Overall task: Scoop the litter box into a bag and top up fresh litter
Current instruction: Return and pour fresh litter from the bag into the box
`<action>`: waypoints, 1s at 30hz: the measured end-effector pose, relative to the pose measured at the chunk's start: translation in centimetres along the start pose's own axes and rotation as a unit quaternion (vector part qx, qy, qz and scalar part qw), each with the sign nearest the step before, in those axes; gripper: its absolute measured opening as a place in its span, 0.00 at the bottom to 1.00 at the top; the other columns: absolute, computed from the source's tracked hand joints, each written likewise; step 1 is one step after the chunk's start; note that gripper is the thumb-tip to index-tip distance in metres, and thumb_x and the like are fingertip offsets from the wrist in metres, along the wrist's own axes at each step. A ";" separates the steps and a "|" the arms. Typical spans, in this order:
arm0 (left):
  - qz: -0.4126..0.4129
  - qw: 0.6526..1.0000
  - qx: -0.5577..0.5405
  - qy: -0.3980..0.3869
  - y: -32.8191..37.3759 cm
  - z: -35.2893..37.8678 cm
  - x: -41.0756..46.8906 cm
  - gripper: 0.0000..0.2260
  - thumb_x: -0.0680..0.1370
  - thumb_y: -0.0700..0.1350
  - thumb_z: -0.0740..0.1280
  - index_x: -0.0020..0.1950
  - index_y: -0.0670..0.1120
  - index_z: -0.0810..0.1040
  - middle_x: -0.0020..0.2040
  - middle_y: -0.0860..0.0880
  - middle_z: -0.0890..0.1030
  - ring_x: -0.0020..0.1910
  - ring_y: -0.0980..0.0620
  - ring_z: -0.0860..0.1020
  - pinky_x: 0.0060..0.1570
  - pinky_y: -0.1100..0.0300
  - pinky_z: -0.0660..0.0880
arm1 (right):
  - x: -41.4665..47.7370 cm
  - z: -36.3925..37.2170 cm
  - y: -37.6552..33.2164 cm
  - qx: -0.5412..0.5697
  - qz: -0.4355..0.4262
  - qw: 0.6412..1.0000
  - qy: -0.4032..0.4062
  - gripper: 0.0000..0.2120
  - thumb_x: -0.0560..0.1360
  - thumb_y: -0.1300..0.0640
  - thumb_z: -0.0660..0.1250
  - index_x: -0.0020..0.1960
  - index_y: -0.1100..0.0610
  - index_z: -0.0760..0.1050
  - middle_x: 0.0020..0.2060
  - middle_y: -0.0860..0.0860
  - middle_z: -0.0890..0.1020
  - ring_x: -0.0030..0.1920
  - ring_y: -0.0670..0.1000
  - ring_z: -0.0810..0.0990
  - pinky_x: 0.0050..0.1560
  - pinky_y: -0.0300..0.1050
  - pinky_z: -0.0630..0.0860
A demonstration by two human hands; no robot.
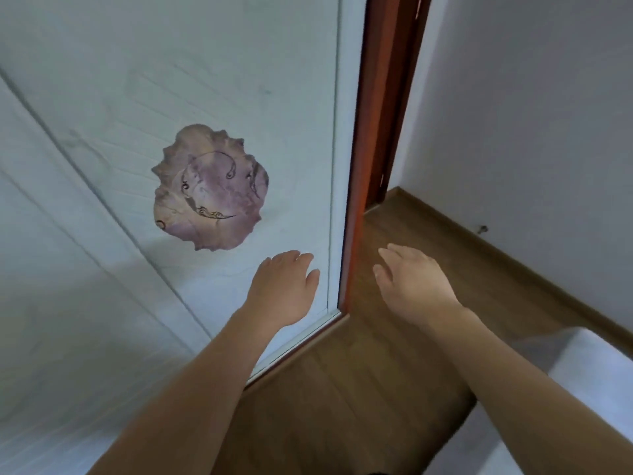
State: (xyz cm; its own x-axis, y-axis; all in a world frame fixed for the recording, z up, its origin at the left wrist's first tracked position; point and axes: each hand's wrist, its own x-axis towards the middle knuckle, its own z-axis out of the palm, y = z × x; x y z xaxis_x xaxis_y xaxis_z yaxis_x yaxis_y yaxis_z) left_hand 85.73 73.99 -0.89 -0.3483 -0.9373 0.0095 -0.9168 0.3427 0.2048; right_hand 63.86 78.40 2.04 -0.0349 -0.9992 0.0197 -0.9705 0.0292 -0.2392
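Neither litter box nor bag is in view, so I cannot place them relative to either grip. The left grip (284, 286) is released, fingers loose, near the pale door's (205, 80) edge. The right grip (414, 282) hovers released over the wooden floor (376, 371). Probably best: slide the door aside evenly, then find the box.

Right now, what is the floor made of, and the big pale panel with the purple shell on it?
The floor looks like brown wood planks or wood-look laminate: long grain streaks, a dull sheen. The pale panel seems to be smooth painted board or frosted glass; I cannot tell which. The purple shell looks like a flat printed sticker.
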 end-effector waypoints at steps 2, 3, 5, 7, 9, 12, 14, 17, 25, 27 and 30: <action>0.028 1.000 0.000 -0.007 3.2 0.2 2.4 0.20 0.83 0.52 0.52 0.71 0.46 0.70 0.68 0.47 0.75 0.65 0.45 0.73 0.67 0.49 0.68 | 0.1 -1.0 3.3 -0.004 0.035 0.999 0.003 0.23 0.83 0.44 0.51 0.75 0.51 0.65 0.75 0.49 0.67 0.76 0.52 0.62 0.76 0.52 0.58; 0.038 0.999 0.000 -0.009 4.8 0.2 3.5 0.20 0.83 0.52 0.52 0.70 0.46 0.71 0.67 0.46 0.76 0.65 0.45 0.74 0.66 0.49 0.68 | 0.1 -1.5 5.0 -0.006 0.048 0.999 0.007 0.23 0.83 0.44 0.51 0.75 0.51 0.65 0.75 0.49 0.66 0.76 0.52 0.61 0.76 0.52 0.57; 0.056 0.998 -0.003 -0.010 7.9 0.3 5.6 0.19 0.83 0.52 0.52 0.69 0.46 0.72 0.66 0.47 0.76 0.64 0.45 0.74 0.66 0.49 0.70 | 0.1 -2.4 8.2 -0.005 0.065 0.998 0.016 0.23 0.83 0.44 0.51 0.74 0.51 0.65 0.75 0.50 0.67 0.76 0.52 0.62 0.76 0.52 0.58; 0.081 0.997 -0.008 -0.009 10.8 0.6 7.6 0.20 0.83 0.53 0.52 0.71 0.47 0.71 0.69 0.48 0.75 0.67 0.46 0.73 0.68 0.48 0.69 | 0.0 -3.3 11.2 -0.001 0.082 0.996 0.024 0.23 0.83 0.45 0.51 0.74 0.52 0.66 0.75 0.51 0.67 0.75 0.52 0.62 0.76 0.52 0.59; 0.105 0.994 -0.013 -0.010 13.5 1.2 9.4 0.20 0.83 0.54 0.52 0.72 0.48 0.69 0.71 0.49 0.73 0.69 0.47 0.72 0.69 0.48 0.69 | -0.4 -4.1 13.9 0.005 0.104 0.994 0.033 0.24 0.83 0.45 0.51 0.74 0.53 0.66 0.74 0.51 0.67 0.75 0.53 0.63 0.75 0.52 0.60; 0.142 0.990 -0.016 -0.016 17.3 2.4 11.8 0.21 0.83 0.54 0.52 0.73 0.49 0.69 0.71 0.50 0.73 0.69 0.48 0.72 0.69 0.49 0.69 | -1.2 -4.9 17.6 0.008 0.135 0.990 0.045 0.24 0.83 0.45 0.50 0.74 0.53 0.67 0.74 0.51 0.68 0.75 0.53 0.64 0.75 0.52 0.61; 0.167 0.986 -0.014 -0.023 19.7 3.1 13.2 0.21 0.83 0.55 0.53 0.73 0.50 0.69 0.72 0.50 0.72 0.70 0.49 0.71 0.69 0.50 0.70 | -1.7 -5.2 19.9 0.007 0.157 0.986 0.050 0.23 0.83 0.45 0.51 0.73 0.54 0.67 0.73 0.51 0.69 0.74 0.54 0.65 0.73 0.52 0.62; 0.204 0.978 -0.018 -0.036 22.6 3.9 15.5 0.21 0.84 0.54 0.53 0.74 0.49 0.67 0.73 0.50 0.71 0.71 0.49 0.70 0.70 0.51 0.69 | -1.7 -5.6 23.0 0.010 0.199 0.978 0.059 0.22 0.82 0.46 0.52 0.71 0.55 0.70 0.71 0.52 0.72 0.72 0.54 0.67 0.72 0.51 0.63; 0.289 0.956 -0.024 -0.053 29.6 5.7 24.2 0.21 0.84 0.54 0.53 0.76 0.50 0.65 0.75 0.50 0.69 0.74 0.50 0.66 0.73 0.50 0.65 | 1.3 -6.0 30.6 -0.010 0.300 0.950 0.091 0.18 0.81 0.48 0.55 0.61 0.57 0.75 0.62 0.52 0.78 0.66 0.56 0.72 0.64 0.51 0.68; 0.312 0.948 -0.017 -0.050 30.9 6.1 27.4 0.21 0.84 0.54 0.52 0.75 0.50 0.65 0.74 0.50 0.69 0.73 0.50 0.66 0.73 0.50 0.64 | 3.0 -6.2 32.6 -0.014 0.323 0.941 0.098 0.18 0.81 0.48 0.55 0.61 0.57 0.75 0.62 0.52 0.78 0.65 0.56 0.72 0.64 0.50 0.68; 0.344 0.938 -0.015 -0.046 32.7 6.6 32.8 0.21 0.84 0.53 0.52 0.75 0.48 0.66 0.73 0.49 0.70 0.72 0.49 0.67 0.72 0.49 0.64 | 6.1 -6.7 35.3 -0.018 0.359 0.926 0.113 0.17 0.82 0.49 0.55 0.61 0.57 0.75 0.61 0.51 0.79 0.63 0.56 0.73 0.62 0.49 0.68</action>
State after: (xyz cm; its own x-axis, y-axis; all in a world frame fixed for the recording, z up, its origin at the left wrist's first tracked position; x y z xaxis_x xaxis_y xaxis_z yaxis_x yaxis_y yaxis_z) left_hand 43.02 54.86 -0.37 -0.8716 -0.4860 0.0646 -0.4644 0.8606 0.2089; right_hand 27.80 73.54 0.21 -0.7194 -0.6908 0.0721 -0.6851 0.6887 -0.2374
